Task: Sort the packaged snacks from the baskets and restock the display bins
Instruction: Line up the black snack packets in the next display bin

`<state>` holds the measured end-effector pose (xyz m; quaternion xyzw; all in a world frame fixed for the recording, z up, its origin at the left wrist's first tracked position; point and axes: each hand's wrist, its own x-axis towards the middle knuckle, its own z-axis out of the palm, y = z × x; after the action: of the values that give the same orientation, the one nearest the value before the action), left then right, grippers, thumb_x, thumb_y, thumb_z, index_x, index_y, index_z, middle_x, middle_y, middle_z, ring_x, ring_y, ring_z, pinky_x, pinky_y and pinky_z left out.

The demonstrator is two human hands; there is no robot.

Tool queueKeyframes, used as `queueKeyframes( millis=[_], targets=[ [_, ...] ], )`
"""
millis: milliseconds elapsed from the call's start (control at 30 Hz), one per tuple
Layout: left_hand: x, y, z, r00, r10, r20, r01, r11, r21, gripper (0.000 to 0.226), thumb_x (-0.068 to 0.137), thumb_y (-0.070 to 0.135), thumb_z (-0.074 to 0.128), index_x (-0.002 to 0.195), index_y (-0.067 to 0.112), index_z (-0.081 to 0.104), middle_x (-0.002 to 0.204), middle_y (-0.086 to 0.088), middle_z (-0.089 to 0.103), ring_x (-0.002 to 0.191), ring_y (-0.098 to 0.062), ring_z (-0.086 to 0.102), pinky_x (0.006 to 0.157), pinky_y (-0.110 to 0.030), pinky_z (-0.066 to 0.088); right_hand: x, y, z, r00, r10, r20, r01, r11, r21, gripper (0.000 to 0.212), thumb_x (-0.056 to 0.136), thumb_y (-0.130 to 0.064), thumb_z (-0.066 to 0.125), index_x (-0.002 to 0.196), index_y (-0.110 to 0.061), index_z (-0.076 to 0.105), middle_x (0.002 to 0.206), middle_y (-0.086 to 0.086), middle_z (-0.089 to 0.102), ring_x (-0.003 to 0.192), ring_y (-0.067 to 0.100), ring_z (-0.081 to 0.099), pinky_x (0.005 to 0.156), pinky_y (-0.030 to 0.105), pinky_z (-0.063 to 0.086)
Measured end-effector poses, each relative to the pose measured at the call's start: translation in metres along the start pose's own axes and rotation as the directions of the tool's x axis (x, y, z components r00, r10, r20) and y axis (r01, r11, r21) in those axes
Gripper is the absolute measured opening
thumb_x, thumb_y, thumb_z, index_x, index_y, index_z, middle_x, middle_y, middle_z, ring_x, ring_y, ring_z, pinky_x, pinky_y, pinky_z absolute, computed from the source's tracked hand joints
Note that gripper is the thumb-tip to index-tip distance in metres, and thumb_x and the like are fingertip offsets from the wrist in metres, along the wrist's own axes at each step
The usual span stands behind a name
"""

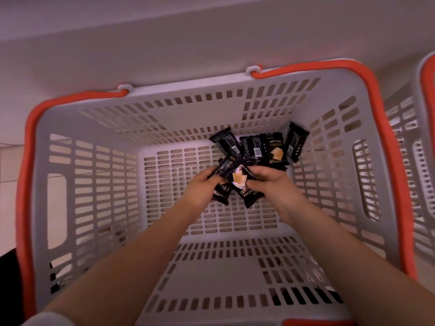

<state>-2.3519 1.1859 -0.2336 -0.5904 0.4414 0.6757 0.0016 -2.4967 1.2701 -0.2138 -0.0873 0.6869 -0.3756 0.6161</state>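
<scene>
I look down into a grey slotted basket with orange handles. Several black snack packets lie at its far right corner, some showing barcodes, one showing a golden cake picture. Both my arms reach into the basket. My left hand and my right hand are closed together on a small bunch of black snack packets, held just above the basket floor in front of the loose pile. Part of the bunch is hidden under my fingers.
A second grey basket with an orange handle stands against the right side. A pale wall or shelf panel runs behind the baskets. Light floor shows through the slots at the left.
</scene>
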Motion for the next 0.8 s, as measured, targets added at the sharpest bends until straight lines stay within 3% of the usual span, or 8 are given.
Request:
queueKeyframes(
  millis=[67, 167, 267, 300, 400, 567, 733, 800],
  targets=[
    [0.001, 0.001, -0.005, 0.998, -0.059, 0.019, 0.058, 0.998, 0.031, 0.021, 0.095, 0.019, 0.049, 0.107, 0.032, 0.058, 0.112, -0.003, 0.063, 0.095, -0.015, 0.06, 0.077, -0.029, 0.049, 0.0, -0.002, -0.004, 0.994, -0.11, 0.011, 0.11, 0.976, -0.19, 0.035, 0.086, 0.005, 0.058, 0.106, -0.022, 0.069, 0.1, -0.006, 0.066, 0.094, 0.008, 0.059, 0.074, 0.011, 0.043],
    [0.002, 0.0, -0.014, 0.996, -0.061, 0.059, 0.054, 0.991, 0.118, 0.022, 0.097, 0.022, 0.044, 0.11, 0.034, 0.056, 0.121, -0.005, 0.06, 0.094, -0.014, 0.057, 0.074, -0.028, 0.046, 0.005, -0.004, -0.007, 0.968, -0.233, 0.095, 0.245, 0.78, -0.576, 0.033, 0.087, -0.001, 0.059, 0.113, -0.019, 0.067, 0.107, -0.003, 0.057, 0.1, 0.011, 0.052, 0.086, 0.019, 0.038],
    [0.005, -0.003, -0.022, 0.991, -0.017, 0.129, -0.017, 0.967, 0.254, 0.033, 0.093, 0.05, 0.042, 0.119, 0.037, 0.056, 0.122, 0.006, 0.058, 0.108, -0.014, 0.055, 0.095, -0.031, 0.044, 0.009, -0.005, -0.001, 0.935, -0.299, 0.19, 0.345, 0.646, -0.681, 0.028, 0.085, -0.004, 0.063, 0.112, -0.014, 0.064, 0.114, 0.003, 0.058, 0.103, 0.014, 0.054, 0.087, 0.017, 0.037],
    [0.005, -0.003, -0.023, 0.986, 0.011, 0.166, -0.064, 0.946, 0.317, 0.039, 0.089, 0.056, 0.043, 0.121, 0.038, 0.056, 0.117, 0.011, 0.059, 0.106, -0.011, 0.055, 0.093, -0.024, 0.044, 0.01, -0.005, 0.002, 0.924, -0.328, 0.195, 0.366, 0.615, -0.699, 0.028, 0.084, -0.006, 0.064, 0.111, -0.012, 0.062, 0.113, 0.003, 0.057, 0.101, 0.013, 0.054, 0.083, 0.013, 0.035],
    [0.004, 0.0, -0.02, 0.963, 0.081, 0.256, -0.203, 0.845, 0.495, 0.031, 0.088, 0.048, 0.055, 0.117, 0.038, 0.057, 0.095, 0.019, 0.062, 0.086, -0.002, 0.059, 0.062, -0.001, 0.042, 0.017, -0.008, 0.008, 0.9, -0.416, 0.129, 0.383, 0.615, -0.689, 0.028, 0.083, -0.013, 0.067, 0.109, -0.011, 0.058, 0.11, 0.003, 0.053, 0.1, 0.013, 0.051, 0.081, 0.011, 0.033],
    [0.006, 0.001, -0.017, 0.976, 0.137, 0.167, -0.198, 0.881, 0.431, 0.034, 0.088, 0.039, 0.059, 0.121, 0.03, 0.057, 0.101, 0.01, 0.065, 0.086, -0.002, 0.062, 0.066, -0.012, 0.047, 0.037, -0.017, -0.01, 0.839, -0.526, -0.137, 0.173, 0.498, -0.85, 0.036, 0.094, -0.02, 0.05, 0.126, -0.002, 0.05, 0.13, 0.019, 0.047, 0.119, 0.034, 0.042, 0.099, 0.04, 0.036],
    [0.007, 0.003, -0.021, 0.988, 0.137, 0.071, -0.153, 0.92, 0.362, 0.033, 0.086, 0.041, 0.061, 0.116, 0.029, 0.057, 0.103, 0.008, 0.067, 0.088, -0.007, 0.065, 0.073, -0.022, 0.052, 0.052, -0.008, -0.021, 0.909, -0.38, -0.169, -0.049, 0.306, -0.951, 0.035, 0.097, -0.014, 0.042, 0.129, 0.0, 0.043, 0.137, 0.021, 0.039, 0.122, 0.036, 0.039, 0.098, 0.04, 0.036],
    [0.008, 0.003, -0.023, 0.992, 0.106, 0.063, -0.12, 0.938, 0.325, 0.042, 0.086, 0.039, 0.063, 0.124, 0.023, 0.055, 0.109, 0.001, 0.068, 0.093, -0.014, 0.066, 0.082, -0.03, 0.053, 0.051, -0.006, -0.018, 0.899, -0.387, -0.204, -0.066, 0.341, -0.938, 0.033, 0.095, -0.014, 0.047, 0.127, -0.003, 0.044, 0.134, 0.023, 0.04, 0.12, 0.037, 0.04, 0.096, 0.041, 0.037]
  ],
)
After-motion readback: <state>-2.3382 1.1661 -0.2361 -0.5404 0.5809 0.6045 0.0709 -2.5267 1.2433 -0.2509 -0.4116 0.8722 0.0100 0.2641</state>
